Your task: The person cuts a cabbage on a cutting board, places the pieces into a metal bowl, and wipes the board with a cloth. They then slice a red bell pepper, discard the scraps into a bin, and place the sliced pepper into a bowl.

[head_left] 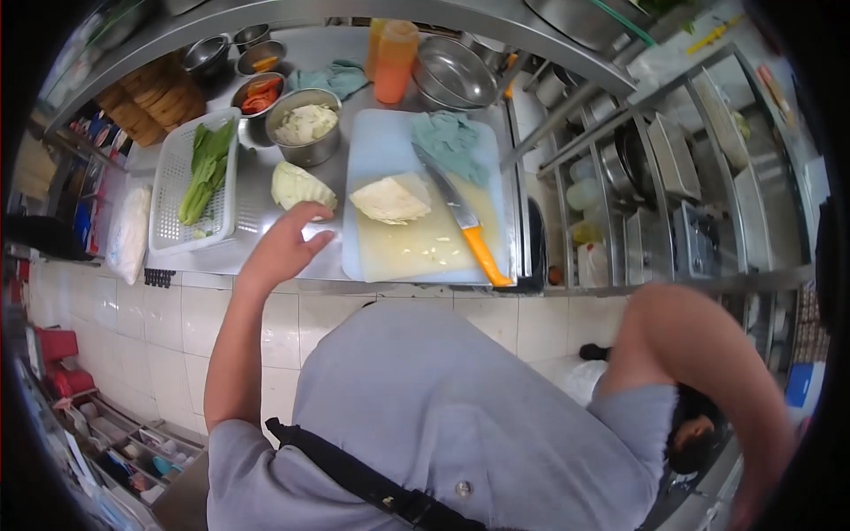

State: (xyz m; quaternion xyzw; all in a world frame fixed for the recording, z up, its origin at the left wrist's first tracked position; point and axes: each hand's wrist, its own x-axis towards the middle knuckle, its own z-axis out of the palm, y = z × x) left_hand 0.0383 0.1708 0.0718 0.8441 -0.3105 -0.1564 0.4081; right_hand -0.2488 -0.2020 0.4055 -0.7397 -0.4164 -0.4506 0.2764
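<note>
My left hand [290, 243] reaches over the front of the steel counter, thumb and fingers apart. Its fingertips are right at the lower edge of a pale green cabbage wedge [301, 188]. To the right, another cut cabbage piece [390, 199] lies on the white cutting board [372, 142]. A knife [459, 211] with an orange handle rests across the board's right side, its tip close to a crumpled green cloth [452, 137]. Small cabbage bits are scattered on the wet board. My right arm bends back to the lower right, blurred, with its hand beyond the view.
A white basket [161, 199] of leafy greens [209, 168] stands at left. Behind the wedge is a metal pot [320, 150] of chopped cabbage, beside a bowl of red slices [258, 94]. Orange bottles [394, 66] and a steel bowl [453, 71] sit behind the board. Metal shelving [637, 168] lines the right.
</note>
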